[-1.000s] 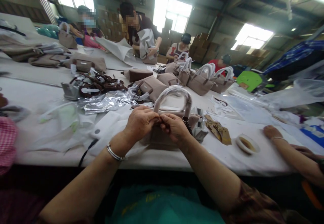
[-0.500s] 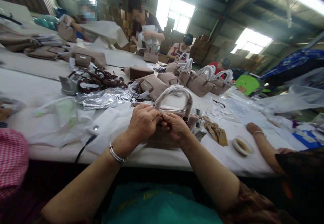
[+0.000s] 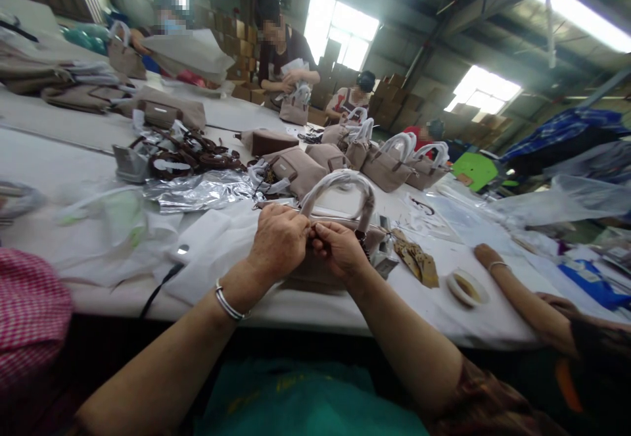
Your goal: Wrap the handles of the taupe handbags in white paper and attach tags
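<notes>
Both hands, left [image 3: 279, 240] & right [image 3: 338, 249], pinch taupe handbag [image 3: 315, 270] top.

One camera only was in use, worn on the person's head and directed forward and down along both forearms, which entered from the bottom edge and met at the left hand [image 3: 279, 239] and right hand [image 3: 336, 249], close below the lens and near the frame's centre. The view ran from the near edge of the white table [image 3: 64, 173] across its length to co-workers on the far side, the windows and the roof beams, the wide angle bending lines at the borders. No second view was supplied, so no overlap could be recorded.
</notes>
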Demonstrator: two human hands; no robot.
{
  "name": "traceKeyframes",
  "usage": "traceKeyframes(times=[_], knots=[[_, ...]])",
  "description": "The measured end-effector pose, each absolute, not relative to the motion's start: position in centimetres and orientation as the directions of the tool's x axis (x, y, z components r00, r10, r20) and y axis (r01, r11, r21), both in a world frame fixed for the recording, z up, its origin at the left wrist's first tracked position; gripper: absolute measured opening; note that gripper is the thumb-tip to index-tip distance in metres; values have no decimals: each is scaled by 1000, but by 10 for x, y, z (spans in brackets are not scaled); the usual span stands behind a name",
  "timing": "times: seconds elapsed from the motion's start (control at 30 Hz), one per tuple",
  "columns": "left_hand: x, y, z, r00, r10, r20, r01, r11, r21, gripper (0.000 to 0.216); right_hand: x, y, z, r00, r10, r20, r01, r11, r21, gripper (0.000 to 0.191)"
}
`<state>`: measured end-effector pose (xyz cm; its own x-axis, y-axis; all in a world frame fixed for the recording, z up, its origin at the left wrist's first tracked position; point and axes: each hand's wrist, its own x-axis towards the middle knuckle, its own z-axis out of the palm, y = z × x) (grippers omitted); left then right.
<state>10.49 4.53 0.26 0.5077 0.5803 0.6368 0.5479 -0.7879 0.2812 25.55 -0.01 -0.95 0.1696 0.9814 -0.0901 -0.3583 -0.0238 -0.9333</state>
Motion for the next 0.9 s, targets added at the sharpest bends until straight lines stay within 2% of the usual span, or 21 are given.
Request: traceKeyframes(times=[0.13,0.3,0.5,0.6,0.67,0.73,0.8,0.9], knots=[[109,45,0,505,590,630,564,-778,277,18,248,-3,-13,292,956,19,-195,79,-978,22],[111,44,-4,511,590,625,546,-785,294,20,245,-5,-16,375,905,204,154,156,-976,19],[114,49,-11,526,568,633,544,-797,263,20,244,-2,-20,328,889,320,406,174,-897,20],[105,57,-9,581,545,604,523,-819,236,20,248,-16,-17,209,876,434,505,284,-815,22],[93,57,-5,545,546,636,550,-805,221,18,259,-36,-15,156,834,530,585,354,-729,28],[80,51,-1,420,542,728,610,-763,216,22,277,-60,-17,217,777,591,673,319,-667,33],[74,36,0,312,513,800,621,-747,237,29,302,-81,-25,380,702,603,723,181,-666,31],[93,10,-9,354,538,765,473,-809,349,24,334,-96,-46,625,630,460,623,-47,-781,30]])
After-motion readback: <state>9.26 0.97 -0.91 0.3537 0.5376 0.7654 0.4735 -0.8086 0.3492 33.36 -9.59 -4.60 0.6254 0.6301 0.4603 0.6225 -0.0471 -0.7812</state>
